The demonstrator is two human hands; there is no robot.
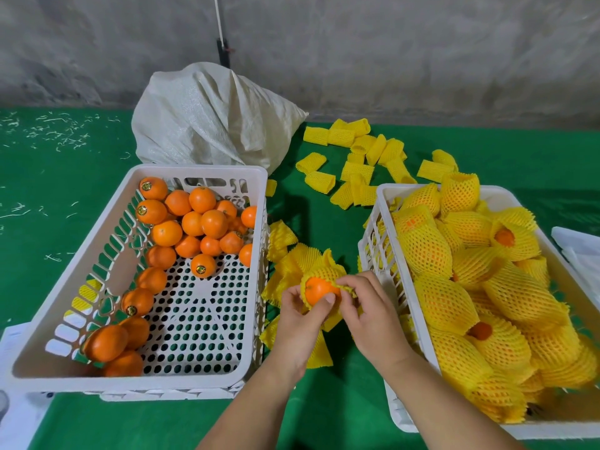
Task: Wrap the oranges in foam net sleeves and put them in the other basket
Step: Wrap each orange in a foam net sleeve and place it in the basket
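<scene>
Both hands are curling their fingers around one orange [317, 290]: the left hand [300, 315] is gripping it from below, the right hand [363, 306] is pinching the foam sleeve [326, 271], seemingly half on. Baskets of bare oranges [194, 219] and wrapped oranges [480, 287] are flanking the fingers.

Both forearms are bare to the frame's edge, and the left hand [297, 315] and right hand [363, 306] are ungloved.

Both hands [328, 315] pulling sleeve [324, 274] over orange [318, 290].

Head view, steeply down, close over hands [331, 316]
</scene>
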